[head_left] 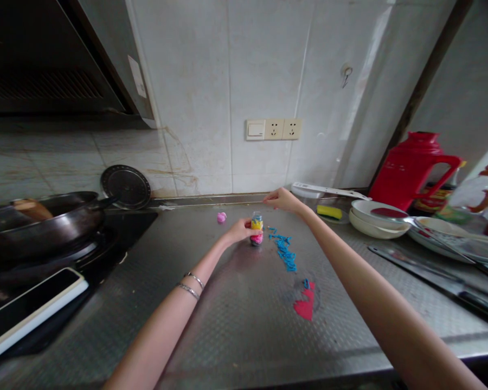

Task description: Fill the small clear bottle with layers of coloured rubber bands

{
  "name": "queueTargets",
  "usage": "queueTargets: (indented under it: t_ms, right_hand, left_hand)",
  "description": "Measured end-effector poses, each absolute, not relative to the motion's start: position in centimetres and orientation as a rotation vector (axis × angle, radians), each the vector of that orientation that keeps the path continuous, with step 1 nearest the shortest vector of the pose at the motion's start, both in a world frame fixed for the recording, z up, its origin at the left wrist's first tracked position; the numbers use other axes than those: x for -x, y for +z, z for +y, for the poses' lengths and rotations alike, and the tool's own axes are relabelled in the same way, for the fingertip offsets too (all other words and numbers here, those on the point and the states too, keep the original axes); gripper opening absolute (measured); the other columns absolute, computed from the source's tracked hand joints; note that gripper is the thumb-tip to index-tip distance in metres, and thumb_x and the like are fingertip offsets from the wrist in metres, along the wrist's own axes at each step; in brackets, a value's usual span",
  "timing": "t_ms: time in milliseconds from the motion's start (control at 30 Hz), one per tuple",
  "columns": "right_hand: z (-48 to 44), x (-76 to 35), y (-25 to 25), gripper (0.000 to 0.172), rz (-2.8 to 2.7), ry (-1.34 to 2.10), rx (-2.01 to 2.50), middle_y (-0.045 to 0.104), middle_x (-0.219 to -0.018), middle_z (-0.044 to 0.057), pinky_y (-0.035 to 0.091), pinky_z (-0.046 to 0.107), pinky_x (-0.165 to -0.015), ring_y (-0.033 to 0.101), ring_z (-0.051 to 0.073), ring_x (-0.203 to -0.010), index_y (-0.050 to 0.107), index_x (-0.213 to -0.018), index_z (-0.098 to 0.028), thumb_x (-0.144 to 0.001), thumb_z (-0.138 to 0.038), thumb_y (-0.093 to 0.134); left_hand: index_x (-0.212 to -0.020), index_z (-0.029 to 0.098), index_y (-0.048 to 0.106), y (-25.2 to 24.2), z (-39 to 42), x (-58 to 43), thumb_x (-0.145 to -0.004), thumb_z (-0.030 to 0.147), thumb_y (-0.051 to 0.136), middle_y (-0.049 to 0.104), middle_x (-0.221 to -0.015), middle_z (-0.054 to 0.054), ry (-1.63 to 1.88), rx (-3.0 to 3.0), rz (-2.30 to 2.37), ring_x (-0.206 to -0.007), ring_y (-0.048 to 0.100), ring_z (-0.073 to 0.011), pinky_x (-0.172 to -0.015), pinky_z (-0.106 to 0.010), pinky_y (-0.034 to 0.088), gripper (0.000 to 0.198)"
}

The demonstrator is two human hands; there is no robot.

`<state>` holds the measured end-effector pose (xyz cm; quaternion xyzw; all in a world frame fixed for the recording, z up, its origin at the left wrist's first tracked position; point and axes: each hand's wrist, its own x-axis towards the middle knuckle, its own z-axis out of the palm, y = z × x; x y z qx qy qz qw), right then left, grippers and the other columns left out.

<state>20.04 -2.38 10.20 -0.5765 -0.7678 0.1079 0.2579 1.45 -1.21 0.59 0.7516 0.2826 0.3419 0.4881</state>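
Observation:
My left hand (241,231) is wrapped round a small clear bottle (256,226) that stands upright on the steel counter. Bands of blue, yellow and pink fill show through its wall. My right hand (282,199) hovers to the right of and behind the bottle, fingers loosely stretched toward the left, with nothing visible in them. Many blue scraps (285,253) lie strewn to the right of the bottle. Closer to me is a flat, torn-edged red piece (305,304), with a bit of blue at its top. A small pink lump (221,217) sits behind and left of the bottle.
On the left are a wok (52,225) on the stove, a round dark lid (126,187) and a phone-like device (32,309). At right stand a yellow sponge (329,212), stacked bowls (378,225), a knife (418,265) and a red thermos (410,168).

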Motion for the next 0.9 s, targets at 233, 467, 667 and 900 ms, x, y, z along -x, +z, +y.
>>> queueTargets:
  t_ms: [233,467,667,900]
  right_hand:
    - [0.5,-20.4,1.9,0.034,-2.105,0.322,1.794,0.068,-0.087,0.004,0.045,0.019,-0.065,0.061,0.014,-0.072,0.066,-0.100,-0.015,-0.067,-0.015,0.057]
    - [2.0,-18.9,-0.4,0.042,-2.071,0.351,1.829,0.066,-0.093,0.008,0.042,0.019,-0.067,0.060,0.015,-0.079,0.060,-0.109,-0.011,-0.068,-0.022,0.063]
    - [2.5,-18.4,-0.7,0.036,-2.081,0.380,1.845,0.067,-0.082,0.005,0.042,0.017,-0.067,0.060,0.013,-0.074,0.062,-0.104,-0.012,-0.069,-0.014,0.060]
    - [1.6,-17.6,0.0,0.031,-2.095,0.394,1.808,0.067,-0.077,0.005,0.042,0.017,-0.061,0.059,0.012,-0.069,0.063,-0.100,-0.012,-0.070,-0.012,0.056]
  left_hand:
    - [-0.085,0.010,0.064,3.2,-0.6,1.1,-0.057,0.024,0.073,0.066,-0.088,-0.007,0.873,-1.732,0.786,-0.077,0.059,-0.0138,-0.074,-0.028,0.046,0.033]
    - [-0.088,0.010,0.063,4.9,-0.1,3.9,-0.059,0.026,0.072,0.065,-0.087,-0.008,0.874,-1.696,0.906,-0.073,0.059,-0.0131,-0.068,-0.027,0.047,0.035]
    - [-0.088,0.011,0.063,4.7,0.3,4.6,-0.059,0.026,0.072,0.065,-0.086,-0.008,0.868,-1.691,0.924,-0.072,0.059,-0.0128,-0.066,-0.026,0.046,0.034]
    - [-0.087,0.011,0.063,4.5,0.7,5.2,-0.057,0.025,0.072,0.065,-0.085,-0.007,0.865,-1.684,0.934,-0.072,0.059,-0.0132,-0.066,-0.027,0.047,0.034]
